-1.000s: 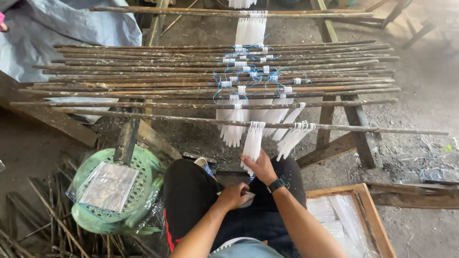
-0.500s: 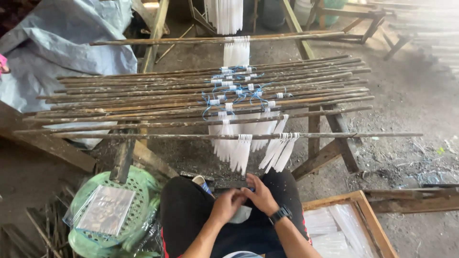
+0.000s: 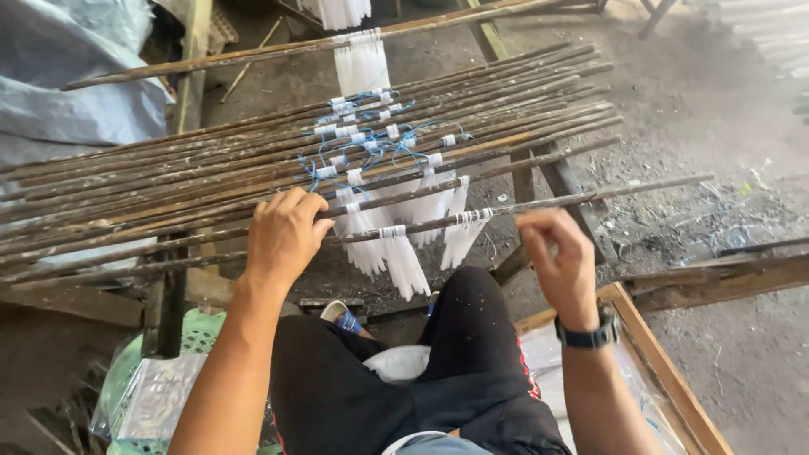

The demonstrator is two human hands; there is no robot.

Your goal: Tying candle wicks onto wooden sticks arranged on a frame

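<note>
My left hand (image 3: 284, 236) rests on the nearest stick (image 3: 506, 207), fingers curled over it in a loose grip just left of the white bundles (image 3: 396, 253) that hang from it. My right hand (image 3: 558, 257) hovers near the same stick's right part, thumb and fingertips pinched together; I cannot tell whether they hold anything. The stick lies across the rack (image 3: 168, 181) of sticks before my knees. A green basket (image 3: 160, 388) sits at my left, a wooden frame (image 3: 666, 371) at my right.
</note>
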